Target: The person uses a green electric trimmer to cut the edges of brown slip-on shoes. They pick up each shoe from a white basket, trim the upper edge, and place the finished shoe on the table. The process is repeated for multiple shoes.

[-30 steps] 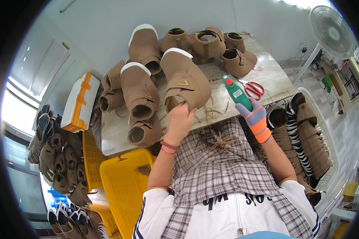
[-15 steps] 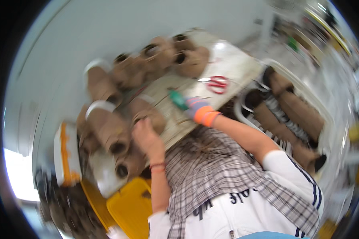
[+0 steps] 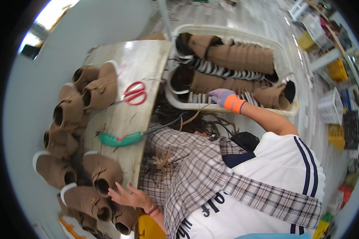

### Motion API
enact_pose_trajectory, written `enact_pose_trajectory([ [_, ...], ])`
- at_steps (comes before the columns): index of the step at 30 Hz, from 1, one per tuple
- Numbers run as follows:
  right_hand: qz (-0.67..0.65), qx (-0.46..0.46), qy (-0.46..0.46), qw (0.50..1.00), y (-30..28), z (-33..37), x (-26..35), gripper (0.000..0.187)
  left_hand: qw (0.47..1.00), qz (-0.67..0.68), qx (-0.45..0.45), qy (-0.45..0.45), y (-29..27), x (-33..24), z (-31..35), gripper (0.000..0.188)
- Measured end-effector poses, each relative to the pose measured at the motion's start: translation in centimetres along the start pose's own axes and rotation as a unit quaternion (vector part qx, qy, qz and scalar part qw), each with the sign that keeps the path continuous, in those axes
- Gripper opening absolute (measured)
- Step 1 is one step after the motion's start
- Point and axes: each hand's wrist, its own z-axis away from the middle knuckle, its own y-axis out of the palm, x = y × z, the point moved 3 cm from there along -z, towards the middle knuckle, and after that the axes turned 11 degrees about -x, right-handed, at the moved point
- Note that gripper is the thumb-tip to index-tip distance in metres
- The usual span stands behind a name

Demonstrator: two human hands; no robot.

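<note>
My left hand is bare, with its fingers spread beside a brown shoe upper with a white toe edge on the bench; I cannot tell whether it touches it. My right hand, in a grey glove with an orange cuff, is over the near rim of the white tub. A thin brown strip hangs from its fingertips toward dark scraps below. On the bench lies a green corded hand tool, away from both hands. Red-handled scissors rest farther back.
Several brown shoe uppers line the bench's left side. The white tub holds rows of stacked brown uppers. Dark offcuts lie between bench and tub. A yellow container is by my left wrist. Baskets stand far right.
The view has swung to the right. My right hand has let go of the green tool, now on the bench, and moved to the tub. My left hand has opened beside the upper.
</note>
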Motion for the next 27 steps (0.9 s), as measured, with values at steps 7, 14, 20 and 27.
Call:
enact_pose_trajectory([
  [7, 0.205, -0.225, 0.232, 0.924, -4.9, 17.1, -17.4, 0.027, 0.996, 0.052, 0.013, 0.071, 1.5, -1.4, -0.2, 0.035],
  [14, 0.209, -0.438, 0.402, 0.776, -8.2, 23.3, -25.0, 0.058, 0.992, 0.097, 0.025, 0.083, 1.8, -3.5, -2.1, 0.032],
  [20, 0.021, -0.192, 0.529, 0.826, -7.2, 15.2, -28.5, 0.072, 0.984, 0.160, 0.023, 0.079, 1.4, -5.6, -3.2, 0.029],
  [27, -0.041, -0.412, 0.427, 0.804, -8.3, 14.2, -23.7, 0.063, 0.965, 0.253, 0.031, 0.060, 0.7, -6.6, -3.5, 0.028],
])
